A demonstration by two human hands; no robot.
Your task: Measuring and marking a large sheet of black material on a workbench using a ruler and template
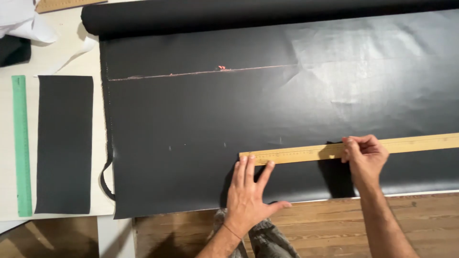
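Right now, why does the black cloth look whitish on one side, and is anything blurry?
Head view: light glares off the black fabric upper right, showing creases; the right hand casts a dark shadow beside the wooden ruler; the left hand looks sharp, no blur.

Wooden ruler [354, 149] cut off right; fabric roll [239, 16] too

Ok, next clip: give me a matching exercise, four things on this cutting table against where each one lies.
Things:
1. wooden ruler
2. green ruler
3. cut black strip
4. fabric roll

Places:
A. along the table's far edge
B. at the far left, lengthwise toward the camera
C. across the black sheet, under the left hand and right hand
D. between the green ruler and the black sheet

Pairs: 1-C, 2-B, 3-D, 4-A
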